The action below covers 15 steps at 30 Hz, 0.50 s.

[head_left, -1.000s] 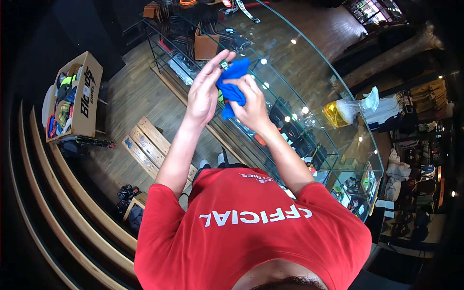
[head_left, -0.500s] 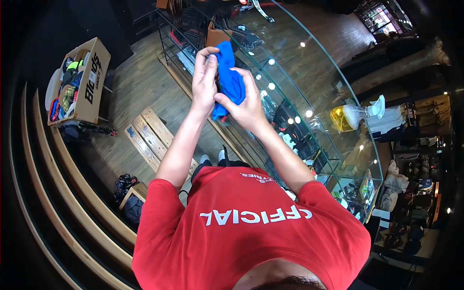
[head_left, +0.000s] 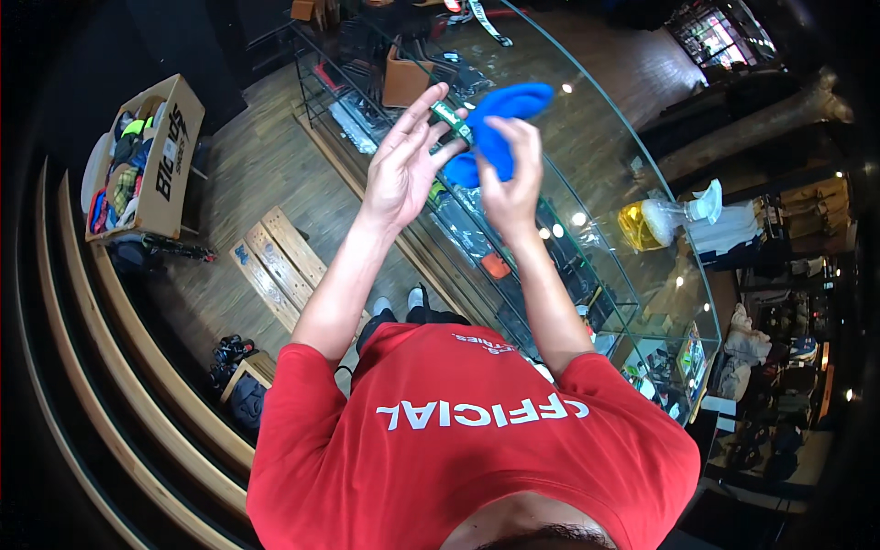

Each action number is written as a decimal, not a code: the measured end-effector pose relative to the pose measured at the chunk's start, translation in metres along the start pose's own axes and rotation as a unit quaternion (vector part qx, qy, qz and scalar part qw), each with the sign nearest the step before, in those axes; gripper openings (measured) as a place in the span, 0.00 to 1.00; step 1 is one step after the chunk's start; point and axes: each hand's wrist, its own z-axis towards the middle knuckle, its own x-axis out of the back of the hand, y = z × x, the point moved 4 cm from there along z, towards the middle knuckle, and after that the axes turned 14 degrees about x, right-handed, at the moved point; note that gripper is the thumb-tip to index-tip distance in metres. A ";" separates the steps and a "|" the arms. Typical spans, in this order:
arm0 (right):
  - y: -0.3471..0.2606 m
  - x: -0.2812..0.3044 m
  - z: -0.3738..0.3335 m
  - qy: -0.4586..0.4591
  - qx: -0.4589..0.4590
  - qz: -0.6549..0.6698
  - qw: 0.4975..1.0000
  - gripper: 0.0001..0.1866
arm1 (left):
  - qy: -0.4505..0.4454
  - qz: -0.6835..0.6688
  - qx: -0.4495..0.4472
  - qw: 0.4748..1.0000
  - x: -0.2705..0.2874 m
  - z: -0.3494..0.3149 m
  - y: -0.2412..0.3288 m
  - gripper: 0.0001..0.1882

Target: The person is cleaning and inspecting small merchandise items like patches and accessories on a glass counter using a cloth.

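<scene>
Over the glass display case, my right hand point(head_left: 513, 179) grips a soft blue cloth item point(head_left: 490, 151) between thumb and fingers. Part of the cloth fans out above the hand, and a lower fold hangs to its left. Its exact kind is not clear. My left hand point(head_left: 399, 170) is to the left, its fingers long and partly spread around a narrow green label band point(head_left: 451, 121) with light print. The band's right end meets the edge of the blue cloth; whether the two are joined cannot be seen.
Beneath my hands runs a curved glass display case point(head_left: 587, 257) with goods inside. A slatted wooden bench point(head_left: 275, 261) stands on the floor to the left. Farther left are a cardboard box point(head_left: 174, 160) of colourful clothing and wooden shelves point(head_left: 137, 367). A yellow-and-clear object point(head_left: 646, 225) sits at right.
My right hand has moved right and up with the blue cloth, which has spread from a compact bundle. My left hand has come away from the cloth, and the green band now shows.
</scene>
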 end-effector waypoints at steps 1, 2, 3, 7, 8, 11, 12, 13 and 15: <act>-0.004 -0.003 0.000 -0.050 0.022 -0.007 0.998 0.26 | 0.002 0.026 -0.002 1.000 -0.005 0.003 -0.005 0.26; -0.002 -0.007 -0.002 -0.062 0.023 -0.007 0.998 0.26 | 0.001 0.055 -0.012 0.998 -0.011 0.005 -0.005 0.26; 0.004 -0.006 -0.005 -0.048 -0.010 0.027 0.998 0.26 | -0.001 0.085 -0.023 0.996 -0.017 0.007 -0.002 0.26; 0.022 0.038 -0.006 0.028 -0.094 0.036 0.995 0.19 | 0.087 0.030 -0.018 0.996 -0.001 0.015 -0.001 0.20; 0.028 0.058 -0.003 0.059 -0.105 0.041 0.992 0.19 | 0.093 0.002 -0.024 0.995 0.011 0.019 0.000 0.17; 0.026 0.116 0.015 0.086 -0.037 -0.092 0.991 0.21 | 0.130 0.039 -0.034 0.990 0.028 0.017 0.007 0.15; 0.023 0.132 0.020 0.068 -0.030 -0.153 0.985 0.21 | 0.134 0.063 -0.041 0.988 0.035 0.017 0.008 0.14; 0.019 0.144 0.025 0.058 -0.021 -0.220 0.974 0.21 | 0.185 0.082 -0.048 0.978 0.023 0.018 0.009 0.13; 0.030 0.160 0.020 0.040 -0.008 -0.291 0.956 0.22 | 0.166 0.078 -0.050 0.982 0.026 0.021 0.009 0.12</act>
